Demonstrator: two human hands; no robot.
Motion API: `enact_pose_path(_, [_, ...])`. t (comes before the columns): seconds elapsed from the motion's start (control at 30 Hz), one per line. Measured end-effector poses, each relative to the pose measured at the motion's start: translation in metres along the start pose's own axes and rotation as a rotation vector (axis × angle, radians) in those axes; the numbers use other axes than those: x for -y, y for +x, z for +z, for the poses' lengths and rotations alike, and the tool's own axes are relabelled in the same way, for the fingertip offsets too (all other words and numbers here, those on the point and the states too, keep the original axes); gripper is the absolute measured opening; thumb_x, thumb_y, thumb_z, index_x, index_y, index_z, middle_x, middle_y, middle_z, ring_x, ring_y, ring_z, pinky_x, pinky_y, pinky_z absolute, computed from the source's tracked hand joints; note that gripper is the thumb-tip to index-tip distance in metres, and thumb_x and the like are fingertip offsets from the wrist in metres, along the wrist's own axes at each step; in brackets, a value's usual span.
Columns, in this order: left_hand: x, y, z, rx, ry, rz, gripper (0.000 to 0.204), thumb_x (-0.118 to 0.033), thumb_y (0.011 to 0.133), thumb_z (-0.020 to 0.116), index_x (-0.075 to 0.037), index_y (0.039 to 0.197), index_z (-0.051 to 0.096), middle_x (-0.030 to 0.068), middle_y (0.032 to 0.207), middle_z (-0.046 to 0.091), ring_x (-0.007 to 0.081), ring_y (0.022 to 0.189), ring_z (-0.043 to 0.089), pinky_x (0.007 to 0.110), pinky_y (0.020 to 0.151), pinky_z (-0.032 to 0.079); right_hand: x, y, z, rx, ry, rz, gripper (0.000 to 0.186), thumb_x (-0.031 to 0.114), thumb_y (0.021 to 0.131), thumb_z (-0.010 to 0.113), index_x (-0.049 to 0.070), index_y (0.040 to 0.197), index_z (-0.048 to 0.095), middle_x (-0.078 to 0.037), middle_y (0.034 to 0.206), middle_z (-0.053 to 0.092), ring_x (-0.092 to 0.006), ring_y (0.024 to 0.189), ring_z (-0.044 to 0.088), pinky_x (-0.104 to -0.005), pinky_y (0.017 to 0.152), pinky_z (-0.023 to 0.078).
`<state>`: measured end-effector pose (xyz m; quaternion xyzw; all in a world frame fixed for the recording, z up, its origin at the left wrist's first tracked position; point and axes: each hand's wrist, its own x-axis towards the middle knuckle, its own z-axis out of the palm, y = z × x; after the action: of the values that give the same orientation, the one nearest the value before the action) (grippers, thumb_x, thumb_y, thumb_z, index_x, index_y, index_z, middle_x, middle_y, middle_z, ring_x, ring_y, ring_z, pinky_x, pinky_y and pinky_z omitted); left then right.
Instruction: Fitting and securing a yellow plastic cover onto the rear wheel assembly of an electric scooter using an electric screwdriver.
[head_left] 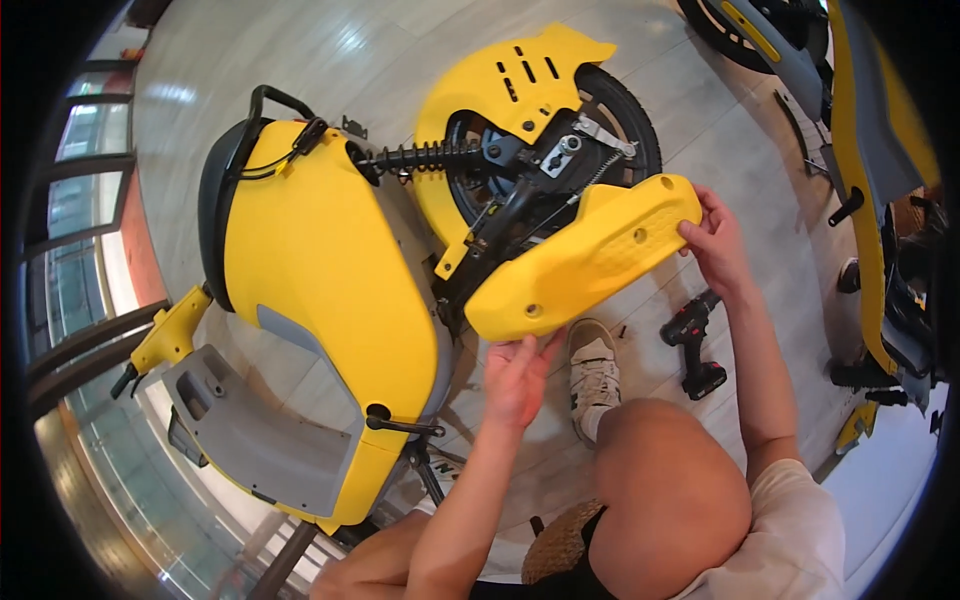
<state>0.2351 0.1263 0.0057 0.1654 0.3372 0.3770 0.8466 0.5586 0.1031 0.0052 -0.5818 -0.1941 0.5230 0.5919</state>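
Bare knee [670, 490] below my hands, grey plank floor [700, 110] beyond; between them sits a smooth, curved yellow panel [585, 262], my loosely curled left hand [516, 385] holding its lower edge, my curled right hand [720, 245] gripping its textured end.

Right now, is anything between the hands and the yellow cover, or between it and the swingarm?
Nothing visible: left hand and right hand touch the yellow cover, though it hides part of the swingarm.
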Motion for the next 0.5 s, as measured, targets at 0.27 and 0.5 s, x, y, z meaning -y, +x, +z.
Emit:
enact_pose_path(0.27, [-0.028,0.011,-0.02,-0.092,0.045,0.0,0.031,-0.009,0.101,0.059,-0.005,0.132,0.054,0.009,0.124,0.067,0.0211,0.103,0.068,0.038,0.086,0.059,0.03,0.039,0.027,0.051,-0.154,0.012,0.055,0.01,0.085,0.077,-0.001,0.134,0.053,-0.003,0.107,0.066,-0.0066,0.078,0.06,-0.0197,0.063,0.047])
enact_pose_path(0.5, [-0.052,0.044,-0.008,-0.442,0.596,0.187,0.025,-0.018,0.104,0.058,-0.002,0.123,0.057,0.0055,0.103,0.068,0.0124,0.082,0.063,0.027,0.068,0.056,0.019,0.11,0.076,0.018,-0.452,-0.253,0.061,0.018,0.084,0.08,-0.002,0.137,0.057,-0.009,0.108,0.07,-0.0127,0.085,0.065,-0.027,0.073,0.053])
